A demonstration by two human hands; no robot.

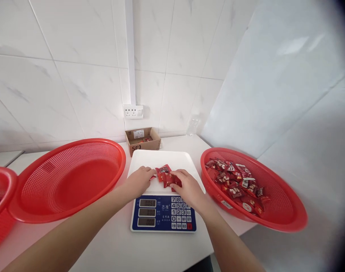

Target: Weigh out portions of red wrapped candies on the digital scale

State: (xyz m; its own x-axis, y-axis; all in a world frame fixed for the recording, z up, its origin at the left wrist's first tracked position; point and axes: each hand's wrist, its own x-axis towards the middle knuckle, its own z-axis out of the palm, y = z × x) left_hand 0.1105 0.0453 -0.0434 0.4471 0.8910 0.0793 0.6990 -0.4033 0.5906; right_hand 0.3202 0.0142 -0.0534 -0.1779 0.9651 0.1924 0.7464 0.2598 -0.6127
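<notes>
In the head view, gathering red packets on the scale seems in hand: the right hand pinches at least one, the left hand rests beside them — gripping or not, I cannot tell. The next move likely calls for a light pinch. Counted: one scale, one cardboard box, three red baskets — packets overlap too much.

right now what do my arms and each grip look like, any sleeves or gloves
The left arm and right arm are bare over all that shows, with no sleeve, watch or bracelet. Each narrows toward the wrist. The left grip and right grip are ungloved hands; no ring or marking shows.
</notes>
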